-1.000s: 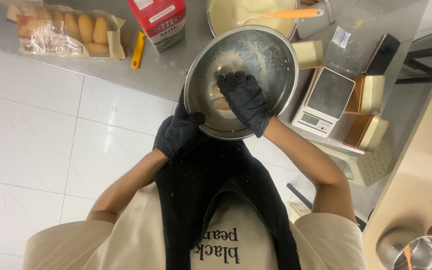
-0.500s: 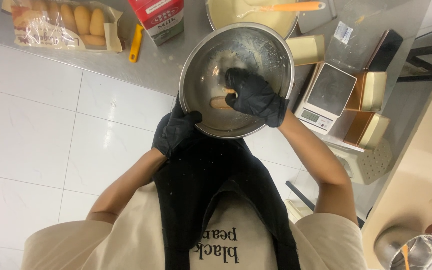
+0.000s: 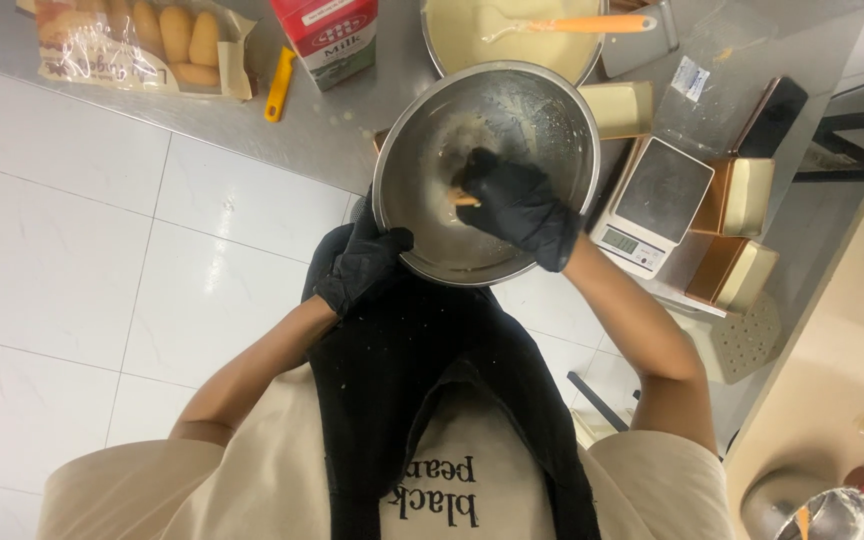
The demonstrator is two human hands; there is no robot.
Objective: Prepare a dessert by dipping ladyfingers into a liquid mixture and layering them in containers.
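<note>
- The steel bowl (image 3: pixel 497 130) is tilted at the counter (image 3: pixel 152 105) front edge.
- The left hand (image 3: pixel 357 265), gloved, clamps its near rim.
- The right hand (image 3: pixel 517 205) reaches inside, fingers pinching a small wooden tool (image 3: pixel 462 198).

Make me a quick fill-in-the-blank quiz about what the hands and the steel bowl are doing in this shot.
1. The left hand grips the steel bowl by its ____.
2. The right hand reaches ____ the bowl.
3. Both hands wear ____ gloves.
4. The spatula resting in the other bowl has an ____ handle.

Missing words: rim; inside; black; orange
</note>
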